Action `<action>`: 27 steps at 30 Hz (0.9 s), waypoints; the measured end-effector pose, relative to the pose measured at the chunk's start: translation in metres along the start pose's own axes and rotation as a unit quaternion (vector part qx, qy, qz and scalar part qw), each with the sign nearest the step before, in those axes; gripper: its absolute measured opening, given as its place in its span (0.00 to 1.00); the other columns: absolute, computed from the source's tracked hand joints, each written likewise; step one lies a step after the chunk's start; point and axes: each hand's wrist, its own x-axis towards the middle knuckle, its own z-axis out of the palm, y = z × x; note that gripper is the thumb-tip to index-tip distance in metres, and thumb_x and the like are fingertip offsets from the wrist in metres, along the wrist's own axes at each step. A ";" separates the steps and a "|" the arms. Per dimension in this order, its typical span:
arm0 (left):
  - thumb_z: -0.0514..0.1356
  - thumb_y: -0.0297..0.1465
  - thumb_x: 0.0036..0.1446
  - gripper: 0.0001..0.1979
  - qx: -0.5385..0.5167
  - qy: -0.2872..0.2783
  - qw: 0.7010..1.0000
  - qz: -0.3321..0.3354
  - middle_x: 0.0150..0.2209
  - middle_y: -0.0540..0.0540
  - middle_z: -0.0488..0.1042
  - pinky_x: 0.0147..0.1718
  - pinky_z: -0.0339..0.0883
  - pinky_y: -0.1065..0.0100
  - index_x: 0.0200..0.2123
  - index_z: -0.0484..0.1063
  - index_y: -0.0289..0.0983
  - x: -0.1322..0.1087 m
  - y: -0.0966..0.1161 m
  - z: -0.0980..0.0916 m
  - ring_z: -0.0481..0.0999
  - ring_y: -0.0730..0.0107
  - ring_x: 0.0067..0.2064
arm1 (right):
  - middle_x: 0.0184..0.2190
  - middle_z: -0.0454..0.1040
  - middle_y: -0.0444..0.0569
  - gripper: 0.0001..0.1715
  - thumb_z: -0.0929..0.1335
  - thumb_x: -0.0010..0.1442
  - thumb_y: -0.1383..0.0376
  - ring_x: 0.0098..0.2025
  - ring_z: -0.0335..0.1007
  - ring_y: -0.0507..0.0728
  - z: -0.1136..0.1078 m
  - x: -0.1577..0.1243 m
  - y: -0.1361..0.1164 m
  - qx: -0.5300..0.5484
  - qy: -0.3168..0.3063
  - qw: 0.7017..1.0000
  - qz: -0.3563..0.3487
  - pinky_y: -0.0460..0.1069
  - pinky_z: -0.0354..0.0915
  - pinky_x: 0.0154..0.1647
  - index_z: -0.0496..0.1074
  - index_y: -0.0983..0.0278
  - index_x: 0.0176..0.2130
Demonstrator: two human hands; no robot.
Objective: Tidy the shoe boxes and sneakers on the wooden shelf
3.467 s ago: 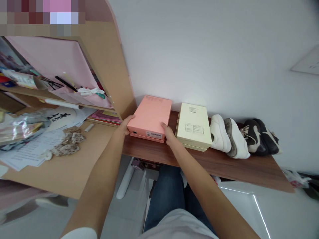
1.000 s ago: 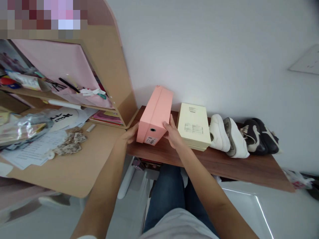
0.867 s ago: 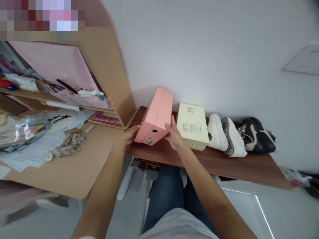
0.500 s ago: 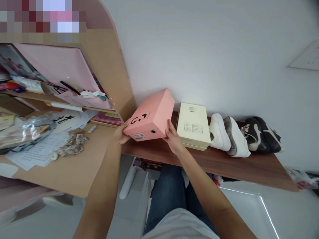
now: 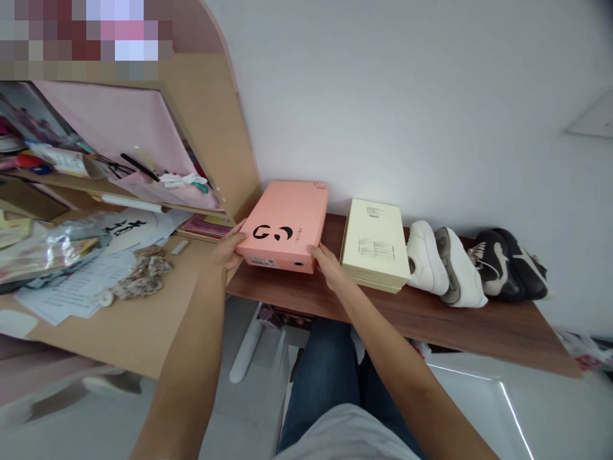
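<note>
A pink shoebox with black lettering lies lid up at the left end of the dark wooden shelf, close to the wall. My left hand grips its front left corner, with the fingertips partly hidden. At the front right corner, my right hand holds the box with the thumb on top and the other fingers along the side. Just right of that hand is a cream shoebox with small printed text, apart from the pink one.
Right of the cream box stand white sneakers and black shoes. To the left, a desk carries papers, plastic bags and a patterned scrunchie. Its side panel rises close to the pink box. A white roll leans below.
The pink shoebox was tilted on its side edge. Both hands have turned it down flat, so its lettered lid now faces up.
</note>
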 end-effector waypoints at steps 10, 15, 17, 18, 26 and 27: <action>0.65 0.24 0.41 0.38 0.013 0.032 0.999 0.001 0.54 0.40 0.76 0.39 0.74 0.67 0.61 0.68 0.36 0.006 -0.012 0.000 0.77 0.58 0.49 | 0.57 0.73 0.45 0.29 0.68 0.53 0.54 0.60 0.65 0.60 -0.002 0.007 0.020 0.047 -0.004 0.999 0.008 0.54 0.56 0.63 0.71 0.57 0.54; 0.66 0.25 0.40 0.40 0.019 0.023 1.000 -0.001 0.53 0.40 0.77 0.37 0.75 0.67 0.62 0.67 0.37 0.010 -0.017 -0.001 0.78 0.59 0.46 | 0.56 0.74 0.44 0.27 0.68 0.54 0.54 0.60 0.65 0.59 -0.002 0.008 0.026 0.049 0.009 0.999 0.015 0.54 0.55 0.64 0.73 0.57 0.53; 0.66 0.26 0.41 0.40 0.026 0.023 0.999 -0.001 0.52 0.40 0.77 0.36 0.75 0.66 0.62 0.66 0.37 0.012 -0.020 -0.003 0.79 0.59 0.44 | 0.55 0.75 0.44 0.27 0.67 0.54 0.54 0.60 0.65 0.59 -0.003 0.009 0.029 0.049 0.014 0.999 0.017 0.55 0.55 0.64 0.73 0.57 0.52; 0.65 0.26 0.41 0.40 0.029 0.025 0.999 0.001 0.52 0.40 0.77 0.36 0.75 0.66 0.62 0.66 0.37 0.013 -0.023 -0.004 0.79 0.59 0.44 | 0.55 0.75 0.44 0.26 0.67 0.53 0.54 0.60 0.65 0.60 -0.003 0.010 0.030 0.049 0.016 0.999 0.017 0.55 0.55 0.64 0.73 0.57 0.52; 0.66 0.28 0.42 0.39 0.018 0.024 0.999 0.021 0.50 0.40 0.78 0.41 0.74 0.66 0.62 0.67 0.37 0.022 -0.034 -0.007 0.79 0.59 0.46 | 0.55 0.74 0.43 0.28 0.66 0.54 0.54 0.60 0.65 0.61 0.000 0.015 0.034 0.052 0.029 0.998 0.012 0.54 0.57 0.64 0.72 0.58 0.54; 0.66 0.28 0.43 0.39 0.019 0.026 0.999 0.019 0.50 0.40 0.78 0.42 0.74 0.66 0.62 0.67 0.36 0.023 -0.034 -0.006 0.79 0.59 0.46 | 0.55 0.74 0.43 0.28 0.66 0.54 0.54 0.60 0.65 0.61 0.000 0.016 0.033 0.052 0.033 0.998 0.013 0.54 0.57 0.63 0.72 0.58 0.53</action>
